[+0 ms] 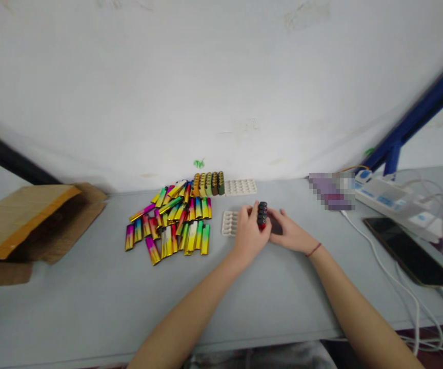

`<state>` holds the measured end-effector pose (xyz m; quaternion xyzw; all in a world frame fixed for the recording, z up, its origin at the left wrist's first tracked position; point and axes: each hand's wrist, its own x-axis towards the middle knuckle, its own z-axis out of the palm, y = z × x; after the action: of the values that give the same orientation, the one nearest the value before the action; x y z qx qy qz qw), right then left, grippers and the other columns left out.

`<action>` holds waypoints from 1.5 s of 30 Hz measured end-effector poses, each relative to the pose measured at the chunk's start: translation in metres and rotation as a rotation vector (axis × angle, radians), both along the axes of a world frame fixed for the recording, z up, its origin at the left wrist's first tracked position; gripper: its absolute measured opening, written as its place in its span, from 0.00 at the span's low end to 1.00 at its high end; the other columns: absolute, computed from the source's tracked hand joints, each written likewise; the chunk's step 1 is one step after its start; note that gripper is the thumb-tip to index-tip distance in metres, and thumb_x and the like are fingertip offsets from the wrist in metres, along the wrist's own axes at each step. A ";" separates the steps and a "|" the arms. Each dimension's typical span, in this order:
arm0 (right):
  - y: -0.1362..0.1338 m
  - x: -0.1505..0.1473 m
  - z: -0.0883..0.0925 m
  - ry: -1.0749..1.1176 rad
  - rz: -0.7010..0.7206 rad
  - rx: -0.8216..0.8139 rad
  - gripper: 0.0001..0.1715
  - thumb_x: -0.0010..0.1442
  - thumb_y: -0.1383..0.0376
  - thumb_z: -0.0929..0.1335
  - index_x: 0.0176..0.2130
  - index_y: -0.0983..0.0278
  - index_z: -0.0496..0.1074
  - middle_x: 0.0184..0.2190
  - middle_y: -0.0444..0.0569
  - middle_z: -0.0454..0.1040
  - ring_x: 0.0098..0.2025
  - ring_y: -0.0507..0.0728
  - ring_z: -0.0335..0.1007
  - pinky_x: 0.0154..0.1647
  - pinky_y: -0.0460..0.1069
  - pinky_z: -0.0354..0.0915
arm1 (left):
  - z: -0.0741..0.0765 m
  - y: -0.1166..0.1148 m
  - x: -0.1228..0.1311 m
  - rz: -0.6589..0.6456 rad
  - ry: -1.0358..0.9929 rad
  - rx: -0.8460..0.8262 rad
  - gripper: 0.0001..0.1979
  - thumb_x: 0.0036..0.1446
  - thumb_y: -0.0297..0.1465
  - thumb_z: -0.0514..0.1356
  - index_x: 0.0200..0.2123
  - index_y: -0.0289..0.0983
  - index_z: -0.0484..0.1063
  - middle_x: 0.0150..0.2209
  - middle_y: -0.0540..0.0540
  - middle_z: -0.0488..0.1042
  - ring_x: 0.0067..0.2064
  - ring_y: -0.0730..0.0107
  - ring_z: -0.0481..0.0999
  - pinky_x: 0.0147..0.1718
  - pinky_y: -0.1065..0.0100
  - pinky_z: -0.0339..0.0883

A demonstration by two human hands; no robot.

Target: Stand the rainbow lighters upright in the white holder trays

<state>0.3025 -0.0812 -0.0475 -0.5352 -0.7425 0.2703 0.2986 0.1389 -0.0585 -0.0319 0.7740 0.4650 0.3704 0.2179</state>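
My left hand (249,234) is closed around a row of small black-topped pieces (262,211), with a bit of red at the near end. Close against its right side, my right hand (291,233) curves its thumb and fingers about something dark (276,225) that I cannot make out. Partly behind my left hand lies a white moulded tray (228,224) with small hollows. Farther back, a second white tray (240,186) shows bare hollows. Beside it stand several rows of upright round-topped pieces (208,183), orange, green and dark.
Left of my hands lies a loose pile of shiny rainbow-coloured slim cases (175,218). An open cardboard box (33,220) is at far left. To the right are a black phone (408,250), a white power strip (398,205), tangled white cables (383,261) and a blurred-out purple item (329,192).
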 end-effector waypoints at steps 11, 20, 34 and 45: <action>0.006 -0.002 0.015 0.114 -0.009 0.081 0.13 0.59 0.61 0.68 0.43 0.64 0.74 0.39 0.52 0.79 0.42 0.61 0.75 0.47 0.56 0.71 | -0.003 0.009 -0.035 -0.287 -0.084 -0.005 0.13 0.58 0.31 0.61 0.46 0.35 0.70 0.45 0.40 0.77 0.49 0.58 0.77 0.51 0.57 0.70; 0.003 -0.005 0.020 0.022 0.077 0.084 0.10 0.58 0.59 0.70 0.37 0.63 0.70 0.34 0.49 0.74 0.36 0.58 0.70 0.38 0.51 0.67 | -0.006 0.011 -0.040 -0.393 -0.124 -0.089 0.13 0.63 0.35 0.57 0.48 0.36 0.66 0.47 0.39 0.74 0.50 0.58 0.74 0.53 0.56 0.68; 0.003 -0.008 0.015 0.018 0.098 0.156 0.06 0.60 0.63 0.69 0.38 0.62 0.71 0.36 0.51 0.76 0.38 0.59 0.72 0.41 0.52 0.68 | -0.013 -0.002 -0.030 -0.233 -0.411 -0.250 0.14 0.60 0.33 0.59 0.49 0.36 0.66 0.48 0.39 0.75 0.53 0.56 0.74 0.56 0.53 0.66; 0.003 -0.009 0.015 -0.034 0.092 0.152 0.09 0.61 0.61 0.70 0.41 0.63 0.74 0.39 0.53 0.76 0.39 0.60 0.72 0.42 0.53 0.69 | 0.041 0.000 -0.054 -0.072 -0.405 -0.190 0.17 0.63 0.40 0.57 0.50 0.37 0.66 0.46 0.41 0.77 0.49 0.60 0.76 0.52 0.59 0.68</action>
<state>0.2936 -0.0782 -0.0322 -0.4808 -0.7897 0.2172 0.3130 0.0852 -0.0586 0.0093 0.6759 0.4167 0.4649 0.3916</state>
